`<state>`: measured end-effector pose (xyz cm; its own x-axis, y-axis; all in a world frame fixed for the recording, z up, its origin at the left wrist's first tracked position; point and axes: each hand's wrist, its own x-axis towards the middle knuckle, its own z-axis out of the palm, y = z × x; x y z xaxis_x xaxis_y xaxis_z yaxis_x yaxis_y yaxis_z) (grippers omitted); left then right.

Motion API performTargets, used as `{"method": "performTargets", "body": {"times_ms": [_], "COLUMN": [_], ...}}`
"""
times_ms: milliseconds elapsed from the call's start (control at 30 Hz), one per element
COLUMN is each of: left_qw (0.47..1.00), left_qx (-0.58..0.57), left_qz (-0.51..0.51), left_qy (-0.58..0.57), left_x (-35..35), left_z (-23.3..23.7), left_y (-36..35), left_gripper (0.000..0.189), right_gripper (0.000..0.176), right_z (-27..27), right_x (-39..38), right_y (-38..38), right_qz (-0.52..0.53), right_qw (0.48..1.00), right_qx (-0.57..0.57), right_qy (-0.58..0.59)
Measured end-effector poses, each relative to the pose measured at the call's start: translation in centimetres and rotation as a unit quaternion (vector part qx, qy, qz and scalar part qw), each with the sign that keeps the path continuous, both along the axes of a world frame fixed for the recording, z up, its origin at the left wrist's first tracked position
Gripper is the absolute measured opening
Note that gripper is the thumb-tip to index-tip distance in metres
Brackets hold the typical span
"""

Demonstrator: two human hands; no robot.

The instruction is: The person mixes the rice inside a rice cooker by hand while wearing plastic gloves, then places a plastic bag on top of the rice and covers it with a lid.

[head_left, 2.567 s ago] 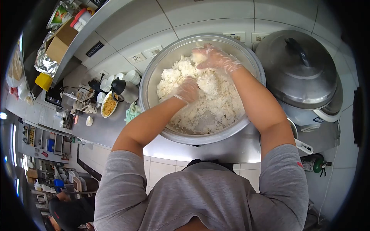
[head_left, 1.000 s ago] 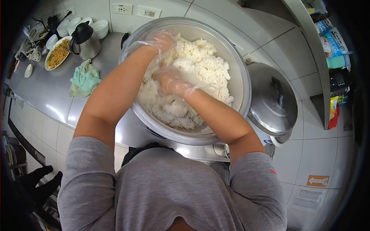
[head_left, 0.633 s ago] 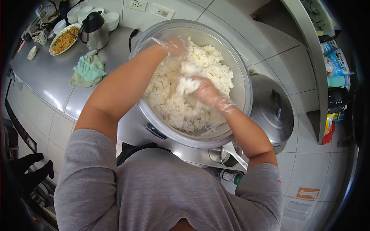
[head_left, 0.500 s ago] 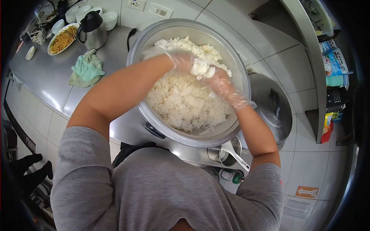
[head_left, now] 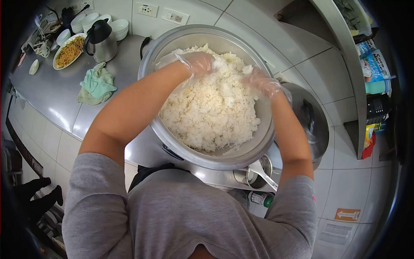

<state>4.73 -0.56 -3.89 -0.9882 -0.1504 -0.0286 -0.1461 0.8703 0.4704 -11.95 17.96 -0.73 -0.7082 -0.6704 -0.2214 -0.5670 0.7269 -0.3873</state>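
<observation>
A large round metal pot (head_left: 211,162) is filled with loose white cooked rice (head_left: 211,112). Both my hands wear clear plastic gloves and are inside the rim, over the far half of the rice. My left hand (head_left: 199,64) is at the far left, fingers pointing right, with rice at the fingertips. To the right, apart from it, my right hand (head_left: 261,83) points inward with its fingers loosely spread and somewhat blurred; a bit of rice clings near them. Blurred rice shows between the two hands.
Left on the steel counter (head_left: 47,95) are a thermal jug (head_left: 103,43), a noodle plate (head_left: 69,52), stacked bowls (head_left: 120,29) and a green cloth (head_left: 97,84). A metal lid (head_left: 317,129) leans at right. A small pot (head_left: 264,181) with a white-handled utensil sits nearer me.
My hands were close together around a clump of rice above the pot. They have moved apart, the clump no longer shows between them, and the rice heap is more visible.
</observation>
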Motion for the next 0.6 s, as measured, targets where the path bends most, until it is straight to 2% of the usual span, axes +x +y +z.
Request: {"method": "performTargets", "body": {"times_ms": [33,100,167,233,300,333,367,400,433,467,533,567,600], "left_qw": [1.0,0.995,0.996,0.996,0.994,0.994,0.996,0.996,0.995,0.995,0.992,0.988,0.981], "left_qx": [0.0,-0.029,-0.036,-0.044,-0.093,-0.093,-0.065,-0.038,-0.037,-0.003,0.032,0.057,0.083], "left_qz": [-0.002,0.056,0.057,0.049,0.03,0.031,0.057,0.083,0.088,0.098,0.117,0.134,0.149], "left_qy": [-0.001,-0.072,-0.067,-0.063,-0.057,-0.052,-0.031,-0.01,-0.007,0.011,0.033,0.061,0.088], "left_x": [0.3,0.3,-0.3,-0.9,-1.6,-1.8,-1.8,-1.7,-1.0,-0.3,0.7,0.9,1.2], "left_z": [1.3,3.5,2.5,1.0,-0.3,-1.3,-2.4,-2.9,-2.3,-1.8,-0.5,0.1,0.5], "left_y": [0.2,0.3,-0.5,-1.3,-2.4,-2.8,-3.1,-3.4,-3.3,-3.1,-2.6,-2.4,-2.2], "left_gripper": [0.053,0.06,0.06,0.06,0.045,0.045,0.036,0.029,0.029,0.027,0.028,0.028,0.029], "right_gripper": [0.074,0.084,0.081,0.073,0.067,0.061,0.061,0.053,0.052,0.052,0.053,0.053,0.052], "right_z": [0.1,-0.3,-0.6,-4.6,-5.6,-5.6,-6.4,-7.9,-8.2,-8.3,-6.9,-5.7,-4.0], "right_x": [1.6,5.5,7.3,7.9,11.6,12.8,13.0,12.6,12.8,12.7,13.0,13.0,13.2], "right_y": [-0.5,-3.0,-5.9,-7.3,-7.5,-7.3,-6.5,-5.5,-4.8,-4.3,-3.8,-3.5,-3.1], "right_qz": [-0.002,-0.029,0.069,0.19,0.2,0.222,0.224,0.282,0.338,0.344,0.228,0.237,0.192], "right_qw": [1.0,0.982,0.984,0.974,0.972,0.968,0.967,0.958,0.938,0.936,0.97,0.969,0.974], "right_qx": [0.0,-0.073,0.091,0.12,0.122,0.121,0.122,0.043,-0.038,-0.037,-0.011,-0.007,-0.003], "right_qy": [-0.001,-0.172,-0.134,0.002,-0.002,-0.002,0.003,0.037,0.069,0.07,-0.078,-0.076,-0.118]}}
